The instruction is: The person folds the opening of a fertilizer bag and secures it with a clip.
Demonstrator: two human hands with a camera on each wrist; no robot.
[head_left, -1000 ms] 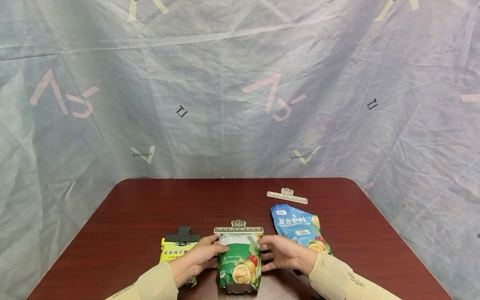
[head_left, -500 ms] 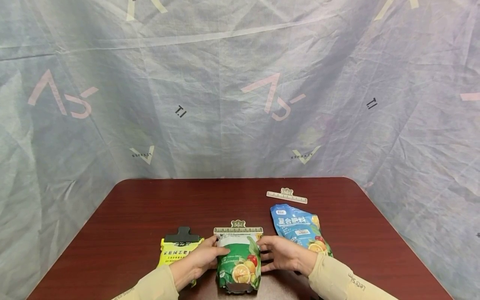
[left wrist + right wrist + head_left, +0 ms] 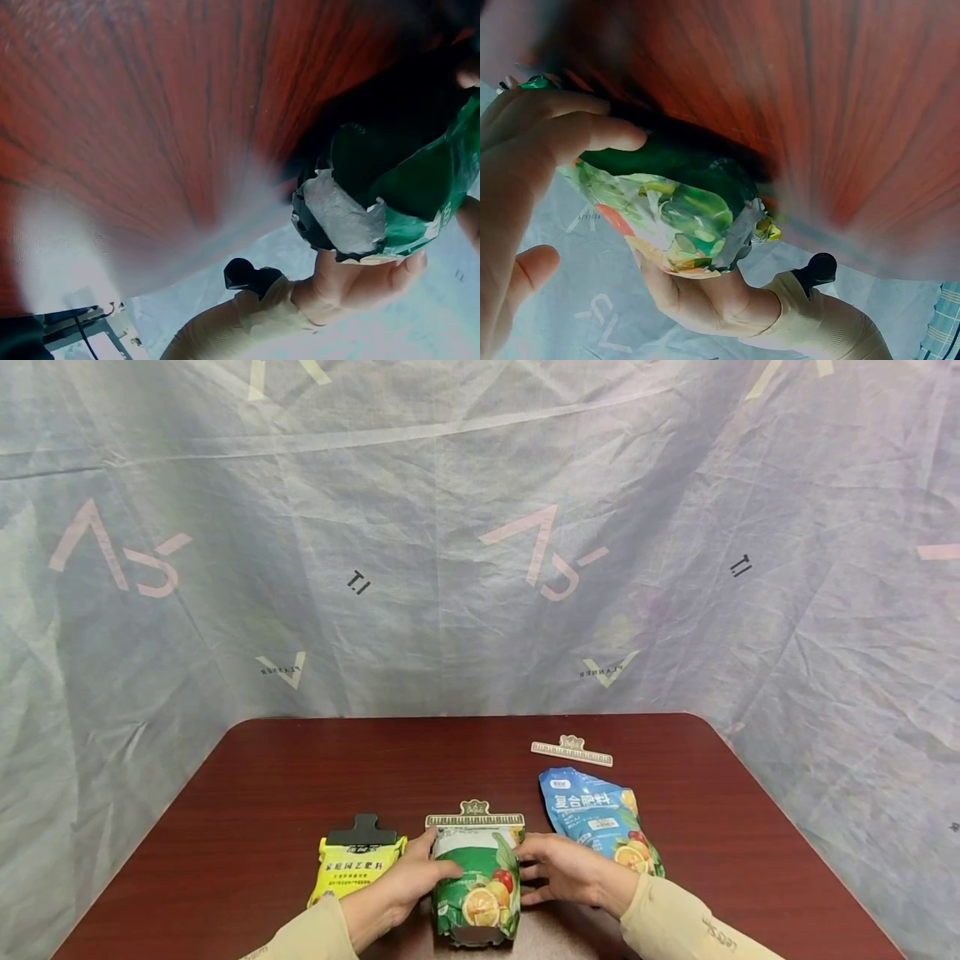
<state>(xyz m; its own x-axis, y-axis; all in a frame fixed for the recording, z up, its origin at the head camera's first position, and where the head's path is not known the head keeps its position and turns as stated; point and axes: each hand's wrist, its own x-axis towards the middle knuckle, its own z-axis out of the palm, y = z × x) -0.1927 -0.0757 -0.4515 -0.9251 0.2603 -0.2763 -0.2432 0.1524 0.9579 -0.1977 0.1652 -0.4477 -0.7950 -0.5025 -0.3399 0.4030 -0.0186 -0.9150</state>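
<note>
A green-and-white fertilizer bag (image 3: 480, 893) printed with fruit stands at the table's front middle. Across its top sits a pale long clip (image 3: 475, 816) with a piano-key pattern. My left hand (image 3: 401, 881) grips the bag's left side, thumb over the front; the other fingers are partly hidden. My right hand (image 3: 566, 864) is at the opposite side, fingertips right at the bag's edge. In the right wrist view, the right thumb (image 3: 536, 268) stands apart from the bag, fingers reaching its back. The left wrist view shows the bag's silvery bottom end (image 3: 345, 214).
Left of the hands lies a yellow fertilizer bag (image 3: 356, 868) with a black clip (image 3: 363, 832) on top. A blue fertilizer bag (image 3: 581, 802) lies at right, partly behind the right hand. A loose pale clip (image 3: 572, 752) rests farther back. Grey cloth (image 3: 442, 527) hangs behind the table.
The left thumb has slid slightly lower on the green bag's front. The right hand, both clipped bags and the blue bag stay about where they were.
</note>
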